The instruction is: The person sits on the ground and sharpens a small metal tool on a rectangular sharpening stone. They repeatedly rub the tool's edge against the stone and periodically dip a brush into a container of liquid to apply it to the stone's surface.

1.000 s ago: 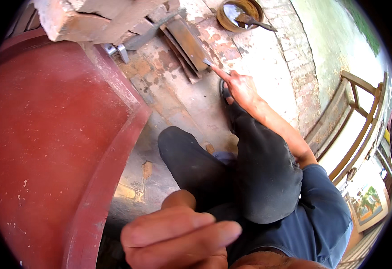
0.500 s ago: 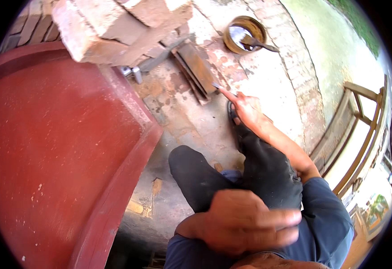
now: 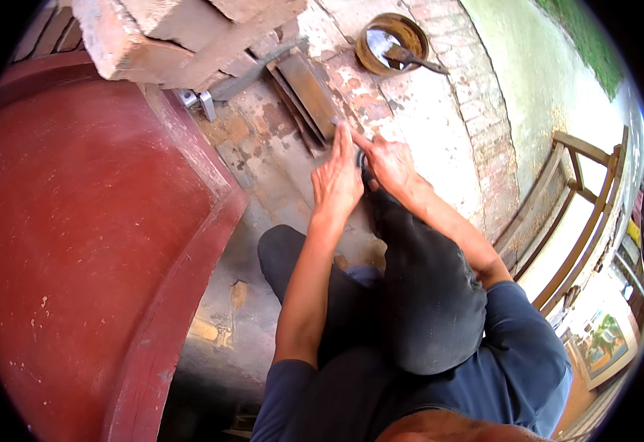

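Where fingers [image 3: 345, 141] converge: right grip [image 3: 390, 166] clamped on a slim grey-tipped tool [image 3: 333, 120]; left grip [image 3: 338, 183] straight-fingered, closure on the tool unclear.
Tool tip: at the near end of a brown slab [image 3: 305, 85] on the floor [image 3: 285, 177].
Bowl [image 3: 416, 37]: beyond, brush [image 3: 403, 54] across its rim.
Red panel [image 3: 101, 221]: at left.

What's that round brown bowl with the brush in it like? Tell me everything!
The round brown bowl stands upright on the worn, patchy floor. It looks stained, perhaps metal. Something shiny, maybe liquid, lies inside. A dark flat brush rests in it, handle crossing the right rim.
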`<action>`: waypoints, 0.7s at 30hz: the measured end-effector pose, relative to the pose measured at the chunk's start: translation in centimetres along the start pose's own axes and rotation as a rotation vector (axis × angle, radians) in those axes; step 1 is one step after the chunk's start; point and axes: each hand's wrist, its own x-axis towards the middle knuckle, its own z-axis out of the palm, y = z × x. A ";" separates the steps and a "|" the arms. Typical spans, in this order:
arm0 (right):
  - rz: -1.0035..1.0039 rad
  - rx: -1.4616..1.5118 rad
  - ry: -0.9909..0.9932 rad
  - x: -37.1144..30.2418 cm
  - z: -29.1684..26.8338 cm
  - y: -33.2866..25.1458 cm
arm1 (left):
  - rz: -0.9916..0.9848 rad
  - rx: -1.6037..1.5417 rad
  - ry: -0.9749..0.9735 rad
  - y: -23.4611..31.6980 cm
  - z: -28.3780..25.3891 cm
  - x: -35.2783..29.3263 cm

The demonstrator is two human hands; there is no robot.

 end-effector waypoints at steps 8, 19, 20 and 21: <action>-0.021 0.052 -0.065 1.5 -0.9 -0.2 | -0.003 -0.054 0.048 -0.7 0.6 1.3; -0.013 0.084 -0.057 1.4 -2.0 -0.2 | -0.030 -0.091 0.043 -1.1 1.1 1.8; -0.029 0.060 -0.023 0.7 -1.7 0.2 | -0.059 -0.086 -0.023 -0.7 1.1 1.4; -0.033 0.025 0.014 -0.7 -0.8 1.4 | -0.075 -0.088 -0.094 0.0 1.7 0.9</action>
